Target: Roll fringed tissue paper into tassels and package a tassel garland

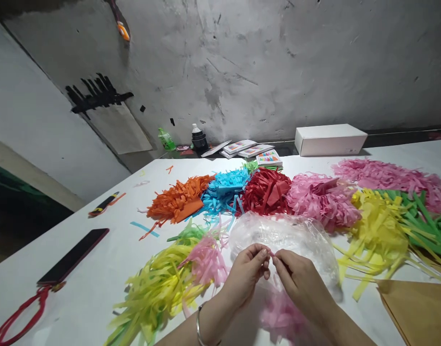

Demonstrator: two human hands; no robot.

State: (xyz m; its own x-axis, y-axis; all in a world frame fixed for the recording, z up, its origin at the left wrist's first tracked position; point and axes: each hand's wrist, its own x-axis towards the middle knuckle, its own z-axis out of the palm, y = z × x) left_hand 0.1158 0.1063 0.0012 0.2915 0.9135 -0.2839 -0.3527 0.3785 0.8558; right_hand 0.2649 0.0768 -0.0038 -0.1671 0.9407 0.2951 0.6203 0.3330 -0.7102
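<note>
Though little shows, pink tissue (271,253) is apparently pinched by left hand (250,266) and right hand (299,275). Plastic bag (278,230) seen beyond.

Light, apparently from overhead, brightens the white tabletop (79,288); the rough grey wall (235,62) dims at upper left. Glare streaks the crinkled clear plastic bag (285,230); pink tissue-paper strips (281,315) at bottom blur.

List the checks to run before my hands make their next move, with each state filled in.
1. Left hand at the pink paper: ok.
2. Right hand at the same paper: ok, the hands meet there.
3. Pink bunch below joined to that paper: cannot tell, partly hidden and blurred.
4. Plastic bag clear of both hands: cannot tell.
5. Phone away from both hands: ok.
6. Table free of loose strips: not ok, a blue strip lies there.
</note>
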